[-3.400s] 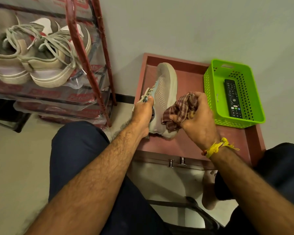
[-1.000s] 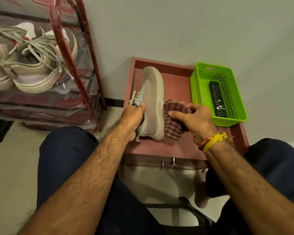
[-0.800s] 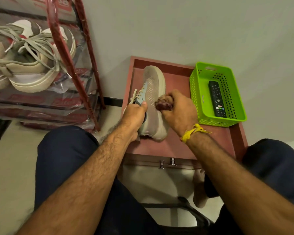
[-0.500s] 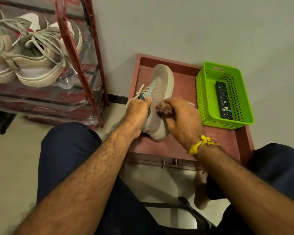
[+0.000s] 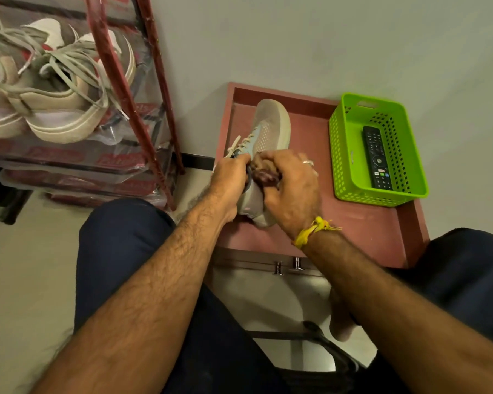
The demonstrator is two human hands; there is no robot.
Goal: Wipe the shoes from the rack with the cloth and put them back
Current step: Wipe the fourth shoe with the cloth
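Note:
A grey mesh sneaker (image 5: 271,129) with pale blue lacing lies on its side on the reddish low table (image 5: 362,226), toe pointing away from me. My left hand (image 5: 230,180) grips its collar near the laces. My right hand (image 5: 291,189) holds the bunched checked cloth (image 5: 264,174) against the shoe's upper by the heel; most of the cloth is hidden under my fingers. On the red-framed shoe rack (image 5: 117,78) at the left stand beige lace-up sneakers (image 5: 54,89) on a plastic-wrapped shelf.
A green plastic basket (image 5: 342,155) holding a black remote (image 5: 377,157) sits at the table's right back, against the wall. My knees in dark trousers flank the table's front edge. A bare foot (image 5: 340,317) and a dark strap lie on the floor below.
My right hand has bunched the cloth and moved it from the shoe's sole side onto the upper near the heel. My left hand kept its grip. The camera shifted a little.

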